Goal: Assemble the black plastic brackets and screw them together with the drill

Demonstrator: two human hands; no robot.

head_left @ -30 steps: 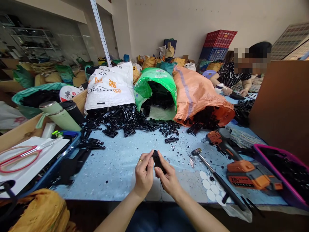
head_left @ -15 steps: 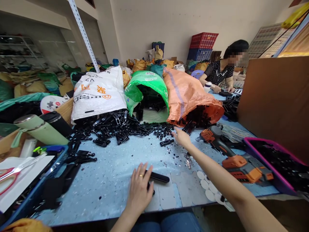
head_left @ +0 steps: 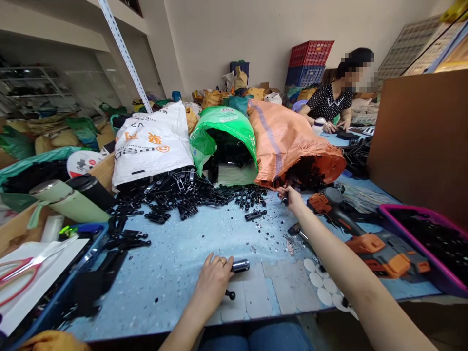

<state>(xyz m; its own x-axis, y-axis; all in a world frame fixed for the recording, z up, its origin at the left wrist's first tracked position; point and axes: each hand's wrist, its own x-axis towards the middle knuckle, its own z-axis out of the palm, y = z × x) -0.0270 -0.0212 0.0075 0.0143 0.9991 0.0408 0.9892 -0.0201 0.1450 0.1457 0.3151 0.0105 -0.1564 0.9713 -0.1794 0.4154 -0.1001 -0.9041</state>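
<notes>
My left hand lies on the blue table near its front edge, fingers curled over a black bar-shaped part whose end sticks out to the right. My right hand is stretched far forward to the mouth of the orange sack, fingers pinched on a small black plastic piece from the spill there. A big heap of black plastic parts lies before the white sack and the green sack.
An orange cordless drill and a hammer lie at the right, by white round pads and a purple bin. A blue tray with scissors and flasks stand left. Another person works at the far right.
My right hand has reached further right, to the orange sack's mouth, and pinched a black piece. My left hand's fingers have curled over the black bar.
</notes>
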